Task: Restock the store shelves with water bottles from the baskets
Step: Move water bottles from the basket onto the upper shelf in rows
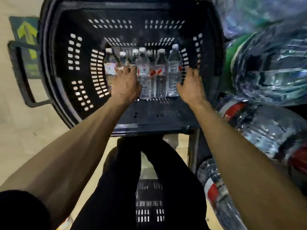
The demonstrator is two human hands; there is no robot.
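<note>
Our right hand [191, 85] grips the basket [74, 72] wall; whether our left hand [126, 83] holds a bottle [123, 59] is unclear. A loose grab could topple the other bottles [160, 72].

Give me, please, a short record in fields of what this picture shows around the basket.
basket: black, slotted walls, holds the bottles
bottles: clear, white caps, upright in one group
left hand: on the group's left bottles; grip unclear through blur
right hand: grips the basket's right wall, beside the rightmost bottle
packs: wrapped bottles, stacked right of the basket
arrow: yellow-green floor mark, left of the basket
second basket: dark, low between the person's legs
</note>
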